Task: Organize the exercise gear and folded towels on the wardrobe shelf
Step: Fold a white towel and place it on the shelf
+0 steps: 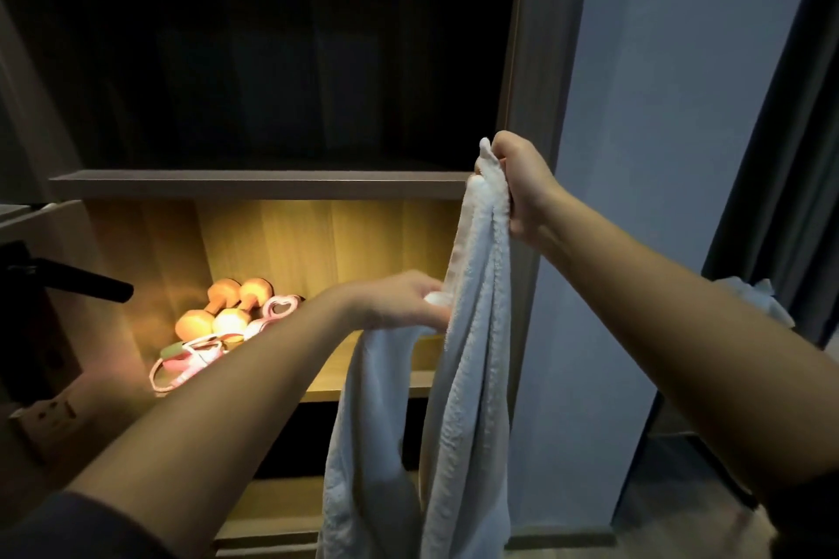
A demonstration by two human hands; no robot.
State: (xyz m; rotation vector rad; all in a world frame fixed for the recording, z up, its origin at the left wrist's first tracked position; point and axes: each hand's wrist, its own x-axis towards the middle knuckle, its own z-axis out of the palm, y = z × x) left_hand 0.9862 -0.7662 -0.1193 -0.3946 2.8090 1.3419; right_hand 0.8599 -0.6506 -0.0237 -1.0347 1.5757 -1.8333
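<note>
Head view: right hand point(522, 191) grip fisted on towel point(467, 377) top, left hand point(390, 302) grip pinching an edge; towel hangs unfolded before shelf point(424, 377) front edge (dumbbells point(222, 309) back-left). That pinch may slip, hanging tail sweeping the dumbbells.

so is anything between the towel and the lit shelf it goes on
Nothing visible does. The white towel, gripped by the left hand and right hand, hangs right before the lit shelf; the orange dumbbells and pink gear sit at its left end.
</note>
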